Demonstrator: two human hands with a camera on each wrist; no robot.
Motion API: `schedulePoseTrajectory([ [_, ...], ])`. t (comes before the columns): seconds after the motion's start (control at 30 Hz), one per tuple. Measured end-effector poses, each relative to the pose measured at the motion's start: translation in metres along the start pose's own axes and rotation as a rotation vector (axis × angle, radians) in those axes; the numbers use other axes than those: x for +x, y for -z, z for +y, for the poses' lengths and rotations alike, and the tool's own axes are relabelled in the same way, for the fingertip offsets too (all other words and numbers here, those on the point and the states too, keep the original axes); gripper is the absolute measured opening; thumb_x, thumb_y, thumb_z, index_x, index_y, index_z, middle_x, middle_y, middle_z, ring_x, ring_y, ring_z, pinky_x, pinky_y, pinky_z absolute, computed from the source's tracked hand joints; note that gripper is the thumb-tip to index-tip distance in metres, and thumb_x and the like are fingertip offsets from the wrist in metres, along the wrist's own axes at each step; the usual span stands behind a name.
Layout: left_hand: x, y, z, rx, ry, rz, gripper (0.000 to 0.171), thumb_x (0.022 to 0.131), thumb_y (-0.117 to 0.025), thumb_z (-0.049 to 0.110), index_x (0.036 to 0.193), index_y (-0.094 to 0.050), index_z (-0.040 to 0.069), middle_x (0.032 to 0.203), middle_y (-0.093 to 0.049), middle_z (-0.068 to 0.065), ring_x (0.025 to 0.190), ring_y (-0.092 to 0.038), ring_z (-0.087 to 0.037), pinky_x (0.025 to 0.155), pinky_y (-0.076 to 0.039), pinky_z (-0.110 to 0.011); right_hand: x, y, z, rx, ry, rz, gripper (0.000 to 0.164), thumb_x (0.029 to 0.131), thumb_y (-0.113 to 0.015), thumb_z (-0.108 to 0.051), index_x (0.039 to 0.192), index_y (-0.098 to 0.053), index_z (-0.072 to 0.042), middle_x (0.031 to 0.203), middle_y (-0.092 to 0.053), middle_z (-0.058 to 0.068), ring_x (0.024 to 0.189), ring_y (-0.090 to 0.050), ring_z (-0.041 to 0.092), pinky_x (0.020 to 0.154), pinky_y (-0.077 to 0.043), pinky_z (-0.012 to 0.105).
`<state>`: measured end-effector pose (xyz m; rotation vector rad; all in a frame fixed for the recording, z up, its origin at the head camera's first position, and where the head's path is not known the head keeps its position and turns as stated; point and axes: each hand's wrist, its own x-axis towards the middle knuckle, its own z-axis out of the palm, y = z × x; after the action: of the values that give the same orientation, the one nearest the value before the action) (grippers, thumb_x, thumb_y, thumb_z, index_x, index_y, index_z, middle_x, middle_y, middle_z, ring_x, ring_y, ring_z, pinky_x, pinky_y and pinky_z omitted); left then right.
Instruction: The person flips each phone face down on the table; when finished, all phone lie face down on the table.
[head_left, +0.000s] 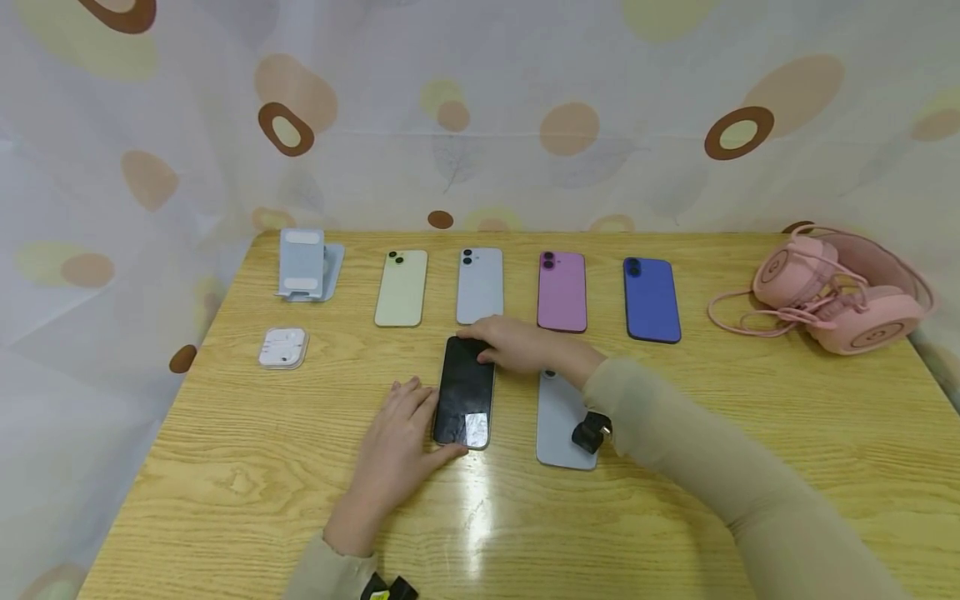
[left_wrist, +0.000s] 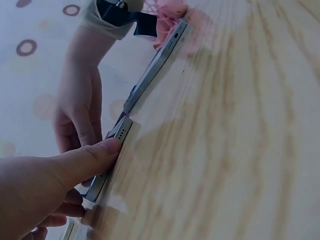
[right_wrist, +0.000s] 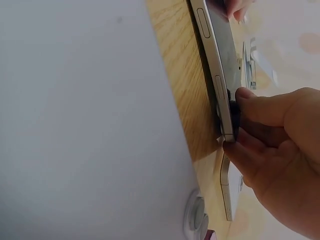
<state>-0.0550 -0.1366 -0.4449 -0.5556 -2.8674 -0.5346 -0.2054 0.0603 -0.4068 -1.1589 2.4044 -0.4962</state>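
Near the middle of the wooden table (head_left: 225, 487), a dark-screened phone (head_left: 462, 387) sits face up, its long sides running roughly away from the person, a bright reflection near its lower end. Whether it rests quite flat, I cannot tell. At its near left corner, the left hand (head_left: 393, 446) grips it, thumb pressed on the bottom edge and stretched away from the other fingers, which lie close together along the left side. At the far end, the right hand (head_left: 517, 343) pinches the top right corner between thumb and forefinger (the right wrist view shows the thumb over the screen side); its remaining fingers are partly hidden. Just right of this phone, a pale phone (head_left: 557, 425) lies back up, partly covered by the right forearm in its beige sleeve (head_left: 697, 442). Farther back, four more phones lie back up in a row: cream phone (head_left: 401, 292), light blue phone (head_left: 481, 287), purple phone (head_left: 562, 293) and deep blue phone (head_left: 651, 302). Leftward stand a pale phone stand (head_left: 302, 257) and, nearer, a white earphone case (head_left: 282, 347); on the far right rest pink headphones (head_left: 870, 327). Behind everything hangs a patterned cloth (head_left: 510, 75).
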Motion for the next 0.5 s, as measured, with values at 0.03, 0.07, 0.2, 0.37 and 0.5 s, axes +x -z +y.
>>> schedulePoseTrajectory([
  [0.03, 0.0, 0.0, 0.0, 0.003, 0.0, -0.001, 0.078, 0.074, -0.076, 0.054, 0.125, -0.06, -0.002, 0.128, -0.057, -0.016, 0.13, -0.042, -0.031, 0.115, -0.021, -0.038, -0.001, 0.0, 0.0, 0.004, -0.001, -0.005, 0.048, 0.097, -0.056, -0.011, 0.141, -0.043, 0.001, 0.141, -0.045, 0.018, 0.131, -0.041, 0.03, 0.108, -0.035, 0.041],
  [0.07, 0.0, 0.0, 0.0, 0.006, -0.002, -0.001, 0.078, 0.074, -0.075, 0.054, 0.125, -0.06, -0.002, 0.128, -0.057, -0.016, 0.131, -0.041, -0.031, 0.115, -0.021, -0.038, -0.001, -0.001, 0.0, 0.007, 0.001, -0.006, 0.048, 0.097, -0.055, -0.011, 0.142, -0.042, 0.001, 0.142, -0.044, 0.018, 0.132, -0.04, 0.03, 0.108, -0.034, 0.041],
  [0.2, 0.0, 0.001, 0.0, 0.022, -0.01, 0.002, 0.077, 0.074, -0.075, 0.054, 0.125, -0.06, -0.002, 0.128, -0.057, -0.016, 0.131, -0.041, -0.032, 0.115, -0.02, -0.039, -0.006, -0.002, 0.0, 0.025, 0.001, 0.003, 0.05, 0.099, -0.051, -0.009, 0.145, -0.035, 0.001, 0.145, -0.041, 0.017, 0.135, -0.037, 0.029, 0.111, -0.031, 0.039],
  [0.37, -0.001, 0.0, 0.001, 0.048, -0.017, 0.001, 0.078, 0.075, -0.074, 0.055, 0.126, -0.059, -0.002, 0.127, -0.057, -0.016, 0.13, -0.042, -0.032, 0.114, -0.022, -0.041, -0.023, -0.002, -0.001, 0.106, -0.018, 0.063, 0.052, 0.101, -0.048, -0.011, 0.148, -0.03, -0.002, 0.149, -0.036, 0.014, 0.137, -0.033, 0.026, 0.112, -0.029, 0.039],
  [0.5, -0.002, 0.001, 0.004, 0.064, -0.012, -0.011, 0.078, 0.076, -0.074, 0.054, 0.127, -0.058, -0.002, 0.127, -0.057, -0.016, 0.13, -0.041, -0.033, 0.114, -0.021, -0.042, -0.046, -0.003, 0.001, 0.163, -0.023, 0.155, 0.053, 0.099, -0.052, -0.013, 0.147, -0.033, -0.003, 0.147, -0.038, 0.016, 0.136, -0.034, 0.03, 0.111, -0.029, 0.044],
])
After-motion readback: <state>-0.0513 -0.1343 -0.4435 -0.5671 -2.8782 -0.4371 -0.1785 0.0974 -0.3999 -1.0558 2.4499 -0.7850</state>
